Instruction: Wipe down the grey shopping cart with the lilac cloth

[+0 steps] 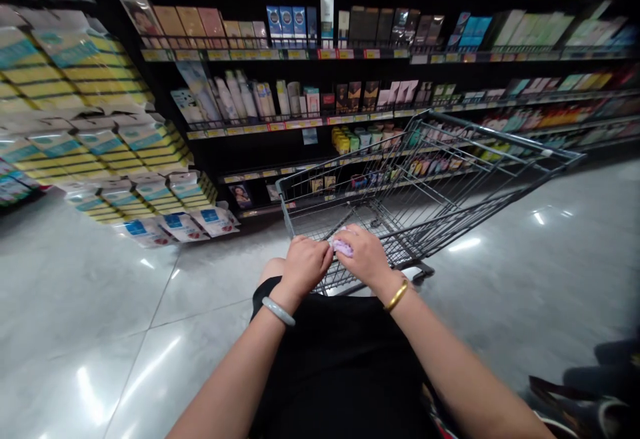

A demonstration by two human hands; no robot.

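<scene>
Packs (95, 142), yellow-striped with teal labels: stacked in tiers, nine to ten o'clock. Floor (95, 345), grey polished tile with visible joints and light reflections: eight o'clock. White packs (185, 225), blue-labelled: bottom row of the stack, just under nine o'clock. Bottles (235, 95), pale, upright: middle shelf, between ten and eleven o'clock. Shelving (260, 149), black, with price-tag strips: across the upper half, ten to three o'clock. Bangle (279, 311), pale grey: left wrist, seven o'clock. Boxes (287, 23), blue: upper shelf, half past eleven. Left hand (306, 262): half past six, knuckles up, fingers curled well in, at the near end of the cart; what it has hold of is hidden, cannot tell. Lilac item (343, 247): five o'clock, between the hands, largely covered; perhaps a soft cloth or wrap. Garment (345, 365), black: six o'clock. Right hand (364, 255): between four and five o'clock, fingers bent closed over the lilac item. Bracelet (397, 295), gold-coloured: right wrist, half past four. Shopping cart (427, 209), grey wire, standing before the shelving: from the hands out toward three o'clock. Cartons (475, 29), turquoise: upper shelf, between one and two o'clock. Pale green cartons (533, 31): same shelf, two o'clock.
</scene>
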